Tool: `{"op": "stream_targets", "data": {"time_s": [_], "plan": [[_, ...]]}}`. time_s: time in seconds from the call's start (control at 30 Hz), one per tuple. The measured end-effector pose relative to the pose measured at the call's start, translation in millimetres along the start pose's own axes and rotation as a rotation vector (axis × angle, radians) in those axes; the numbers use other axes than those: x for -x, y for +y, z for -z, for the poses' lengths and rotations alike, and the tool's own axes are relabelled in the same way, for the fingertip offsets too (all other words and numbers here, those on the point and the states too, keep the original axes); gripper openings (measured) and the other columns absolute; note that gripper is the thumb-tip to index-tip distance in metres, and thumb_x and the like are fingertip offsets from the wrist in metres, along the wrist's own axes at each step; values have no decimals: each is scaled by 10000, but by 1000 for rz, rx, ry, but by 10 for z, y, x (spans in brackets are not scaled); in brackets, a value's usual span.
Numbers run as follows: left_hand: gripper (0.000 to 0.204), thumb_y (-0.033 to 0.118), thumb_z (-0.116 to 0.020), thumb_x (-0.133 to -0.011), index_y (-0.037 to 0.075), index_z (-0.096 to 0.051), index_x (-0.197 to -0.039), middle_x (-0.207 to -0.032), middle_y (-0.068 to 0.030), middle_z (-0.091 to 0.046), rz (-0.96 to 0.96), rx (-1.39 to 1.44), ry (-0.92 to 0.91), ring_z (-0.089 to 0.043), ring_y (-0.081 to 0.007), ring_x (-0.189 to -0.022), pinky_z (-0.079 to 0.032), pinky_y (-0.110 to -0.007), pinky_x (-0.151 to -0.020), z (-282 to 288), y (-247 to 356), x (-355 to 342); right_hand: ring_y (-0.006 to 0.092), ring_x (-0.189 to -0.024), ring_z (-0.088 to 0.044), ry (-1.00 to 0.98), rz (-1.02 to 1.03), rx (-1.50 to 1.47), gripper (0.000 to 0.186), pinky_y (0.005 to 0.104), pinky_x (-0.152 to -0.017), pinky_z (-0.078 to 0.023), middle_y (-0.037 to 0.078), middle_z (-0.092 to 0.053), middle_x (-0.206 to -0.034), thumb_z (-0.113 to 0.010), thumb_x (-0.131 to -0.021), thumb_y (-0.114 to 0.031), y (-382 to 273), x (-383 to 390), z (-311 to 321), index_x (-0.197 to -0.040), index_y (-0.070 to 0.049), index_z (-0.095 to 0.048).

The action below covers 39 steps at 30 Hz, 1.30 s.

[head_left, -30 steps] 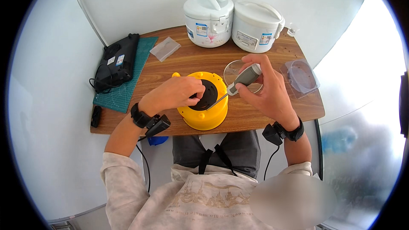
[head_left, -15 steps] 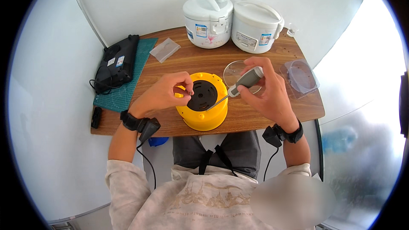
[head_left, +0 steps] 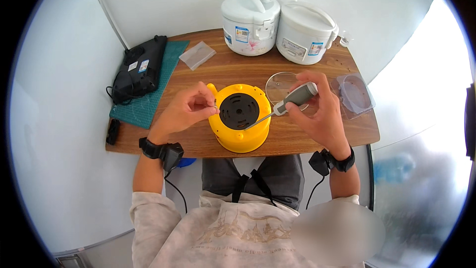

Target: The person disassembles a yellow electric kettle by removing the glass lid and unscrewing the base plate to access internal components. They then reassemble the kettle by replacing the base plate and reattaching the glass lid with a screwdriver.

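A yellow round pot body (head_left: 242, 142) stands upside down on the table before me, its black slotted base disc (head_left: 239, 111) facing up. My right hand (head_left: 325, 119) is closed around a grey-and-white screwdriver (head_left: 297, 97) with a thick handle. Its thin shaft slants down to the left, with the tip at the near right edge of the black disc. Beside the pot's left rim, my left hand (head_left: 184, 110) pinches a tiny screw-like metal piece between thumb and fingertips, partly covered by them.
Two white rice cookers (head_left: 249, 32) stand at the back. A glass lid (head_left: 277, 87) lies behind the screwdriver, a clear plastic tray (head_left: 354, 94) farther right. On the left are a black appliance (head_left: 141, 69), a green cutting mat (head_left: 131, 114) and a clear bag (head_left: 197, 55).
My left hand has drawn slightly left from over the black disc to the pot's rim. The screwdriver tip remains at the disc's near edge. The whole view has shifted a little.
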<state>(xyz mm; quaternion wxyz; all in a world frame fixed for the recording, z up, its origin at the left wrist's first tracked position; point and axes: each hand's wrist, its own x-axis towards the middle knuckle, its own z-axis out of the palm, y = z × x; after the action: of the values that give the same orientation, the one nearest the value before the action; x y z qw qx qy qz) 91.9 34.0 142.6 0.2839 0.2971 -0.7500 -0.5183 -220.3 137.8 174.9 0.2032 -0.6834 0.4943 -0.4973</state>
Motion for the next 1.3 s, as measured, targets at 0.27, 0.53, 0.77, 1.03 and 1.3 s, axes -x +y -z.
{"op": "stream_targets", "data": {"time_s": [0.27,0.53,0.77,1.03,1.3], "plan": [[179,-22,-683,-903,51,-530,-959,-892,-18,-607,79,-162,284,-664,-105,-864,-547,-251,-786,262,-363,415,155,-814,-705,48,-137,123,403,262,-753,-563,80,-729,-926,-859,-767,-111,122,241,88,-1073,-70,-601],[191,-49,-664,-882,27,-517,-978,-883,-74,-626,219,-436,381,-653,-157,-832,-541,-291,-769,305,-858,804,197,-832,-674,186,81,11,442,297,-735,-529,111,-695,-966,-909,-705,-85,-11,572,-144,-989,-70,-570],[214,-62,-668,-860,33,-525,-989,-918,-74,-606,217,-429,438,-631,-188,-848,-537,-311,-764,243,-1008,867,271,-801,-677,-56,202,33,318,320,-662,-558,117,-663,-1040,-855,-742,-37,-201,720,-677,-962,-61,-626],[216,-61,-686,-868,36,-555,-1008,-938,-57,-612,163,-380,432,-631,-159,-868,-538,-297,-769,261,-1245,981,268,-831,-718,-290,390,109,290,324,-665,-594,123,-639,-1218,-724,-783,24,-129,769,-1421,-1056,-45,-655],[153,-34,-691,-896,21,-574,-978,-897,-41,-641,206,-312,529,-628,-126,-835,-525,-265,-738,329,-1400,1082,302,-881,-697,-356,415,249,373,347,-784,-583,211,-534,-1368,-680,-776,26,79,731,-1985,-1145,-21,-645]]}}
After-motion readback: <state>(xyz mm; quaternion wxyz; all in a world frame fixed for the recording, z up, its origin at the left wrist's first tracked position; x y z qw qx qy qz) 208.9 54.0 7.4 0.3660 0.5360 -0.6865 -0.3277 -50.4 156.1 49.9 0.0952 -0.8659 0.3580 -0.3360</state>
